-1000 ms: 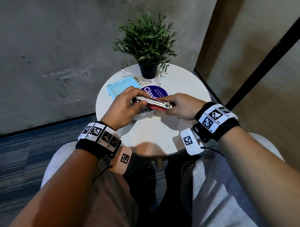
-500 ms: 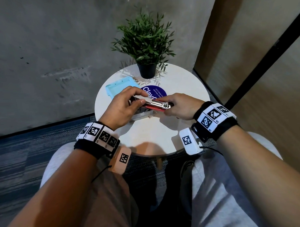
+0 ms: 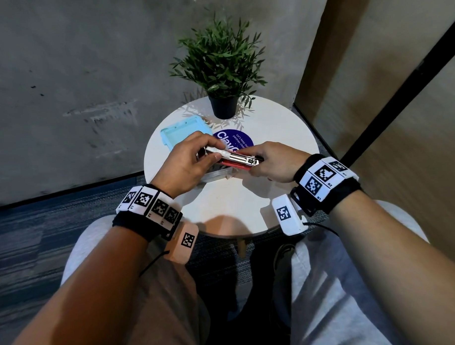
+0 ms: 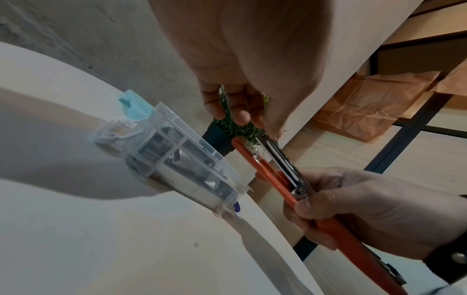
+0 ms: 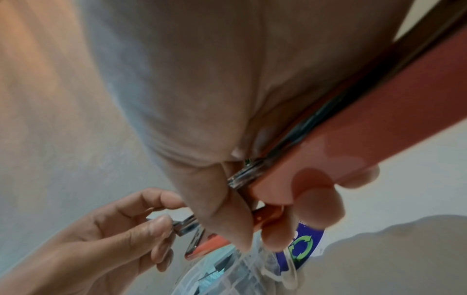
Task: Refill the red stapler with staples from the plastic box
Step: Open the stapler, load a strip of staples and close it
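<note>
A: A seated person works over a round white table [image 3: 222, 206], both hands raised above its middle. What does the right hand [image 3: 275, 161] have?

B: It grips the red stapler [image 3: 240, 166] by its hinge end, fingers curled under the red base, thumb on top. The stapler hangs in the air, clear of the tabletop, its top swung open.

A: And the left hand [image 3: 185, 163]?

B: It pinches the far end of the stapler's silver metal arm [image 3: 222, 153] between thumb and fingertips. The left wrist view shows the metal arm [image 4: 280, 159] lifted away from the red base [image 4: 262, 167] in a narrow V.

A: Where is the plastic box [image 4: 182, 157]?

B: On the table just below the stapler, near the middle, clear-walled, with silvery contents in its compartments. Its pale blue lid [image 3: 183, 131] is thrown open toward the table's far left edge.

A: Anything else on the table?

B: A potted green plant [image 3: 221, 69] at the far edge, and a round blue sticker [image 3: 235, 142] between the pot and the hands.
</note>
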Motion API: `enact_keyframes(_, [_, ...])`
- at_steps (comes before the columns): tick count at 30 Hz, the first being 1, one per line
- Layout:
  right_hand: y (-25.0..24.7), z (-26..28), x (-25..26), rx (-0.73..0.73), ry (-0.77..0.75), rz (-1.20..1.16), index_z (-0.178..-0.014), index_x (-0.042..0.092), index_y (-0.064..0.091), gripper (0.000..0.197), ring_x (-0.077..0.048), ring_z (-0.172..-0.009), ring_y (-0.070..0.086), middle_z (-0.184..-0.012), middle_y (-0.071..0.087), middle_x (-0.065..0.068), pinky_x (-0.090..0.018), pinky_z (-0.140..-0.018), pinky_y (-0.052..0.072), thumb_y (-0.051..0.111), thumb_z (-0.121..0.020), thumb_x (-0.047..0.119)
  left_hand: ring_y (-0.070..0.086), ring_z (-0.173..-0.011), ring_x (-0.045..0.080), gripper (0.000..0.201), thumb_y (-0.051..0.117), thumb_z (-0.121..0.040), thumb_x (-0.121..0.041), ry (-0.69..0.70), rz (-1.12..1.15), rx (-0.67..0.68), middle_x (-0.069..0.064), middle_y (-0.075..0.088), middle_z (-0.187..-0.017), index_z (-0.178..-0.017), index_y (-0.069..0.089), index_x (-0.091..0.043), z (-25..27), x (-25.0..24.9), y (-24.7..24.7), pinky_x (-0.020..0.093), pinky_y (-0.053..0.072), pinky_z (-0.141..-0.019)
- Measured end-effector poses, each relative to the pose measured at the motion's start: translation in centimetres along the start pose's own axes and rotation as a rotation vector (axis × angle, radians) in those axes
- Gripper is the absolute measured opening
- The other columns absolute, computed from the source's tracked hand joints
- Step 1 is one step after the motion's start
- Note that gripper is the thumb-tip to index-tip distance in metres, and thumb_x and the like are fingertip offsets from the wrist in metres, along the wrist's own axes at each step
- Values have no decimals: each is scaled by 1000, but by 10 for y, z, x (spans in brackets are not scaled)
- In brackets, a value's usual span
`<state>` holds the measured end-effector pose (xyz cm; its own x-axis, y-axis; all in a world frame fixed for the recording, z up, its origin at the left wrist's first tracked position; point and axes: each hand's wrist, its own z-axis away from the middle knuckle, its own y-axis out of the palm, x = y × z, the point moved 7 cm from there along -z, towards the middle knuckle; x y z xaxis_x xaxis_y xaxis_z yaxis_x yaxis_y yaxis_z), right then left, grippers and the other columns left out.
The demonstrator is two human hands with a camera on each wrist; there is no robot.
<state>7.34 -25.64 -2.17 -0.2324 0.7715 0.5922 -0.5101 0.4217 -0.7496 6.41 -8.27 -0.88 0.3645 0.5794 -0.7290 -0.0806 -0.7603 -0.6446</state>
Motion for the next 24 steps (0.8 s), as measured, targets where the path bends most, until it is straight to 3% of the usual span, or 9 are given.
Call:
enact_keyframes(14, [3,0,3,1,-21,0,-135,36,59,52,-5,-73,56,-98,69,-1,-22,-62,39,60,-88,12,52,-79,3,22,66,-91,-17,11,13,-10,-10,52,-89,-110,75,-24,1,-1,0,12,38,-71])
enact_keyframes(17, [4,0,4,-3,-40,-1,-133,35,61,51,-14,-84,59,-101,69,-1,-22,-67,41,60,-88,12,51,-80,0,22,67,-90,-17,-7,13,-15,-10,50,-91,-110,74,-23,0,-1,3,10,37,-71])
enact_keyframes(20, [6,0,7,-4,-64,5,-134,35,61,52,-16,-88,59,-98,67,4,-22,-68,39,60,-87,12,51,-87,-6,28,68,-89,-21,-50,-1,-15,-4,49,-100,-117,69,-23,0,2,8,6,39,-74])
enact_keyframes(24, [7,1,12,-16,-82,5,-136,35,59,54,-16,-92,59,-102,67,5,-21,-72,41,61,-87,12,52,-102,4,37,62,-87,-30,-157,13,29,0,50,-111,-123,65,-26,0,10,11,4,35,-81])
